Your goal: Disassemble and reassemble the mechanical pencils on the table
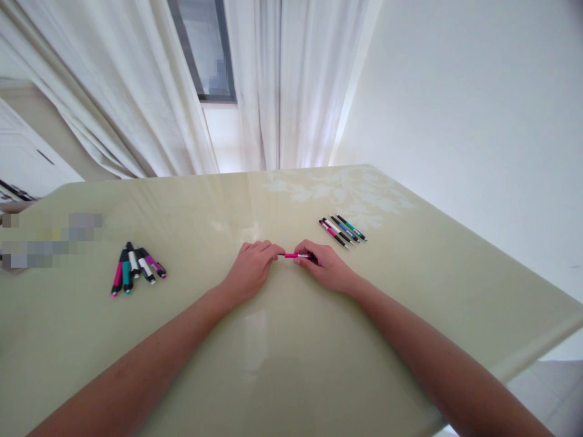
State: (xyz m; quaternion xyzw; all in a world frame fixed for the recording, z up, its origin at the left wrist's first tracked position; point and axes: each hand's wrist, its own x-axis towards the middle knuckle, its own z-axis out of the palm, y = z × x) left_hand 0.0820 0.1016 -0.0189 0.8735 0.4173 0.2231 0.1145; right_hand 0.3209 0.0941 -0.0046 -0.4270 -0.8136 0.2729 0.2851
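Note:
Over the middle of the table, a pink pen (297,256) lies level between my two hands. My right hand (323,264) is closed round its black right end, with thumb and fingers pinching the barrel. At the pen's left end, a thin dark part reaches the fingertips of my left hand (255,267), which are closed in a pinch there; those fingers hide the very tip. Just beyond my right hand, several slim pens (344,230) with pink, white, blue and green barrels lie side by side on a slant.
Far to the left, a loose pile of thicker pens (136,266) in pink, green, white and purple lies on the pale glossy table (255,376). A blurred-out patch (50,240) covers something at the left edge. Curtains (300,85) and a white wall (469,121) stand behind.

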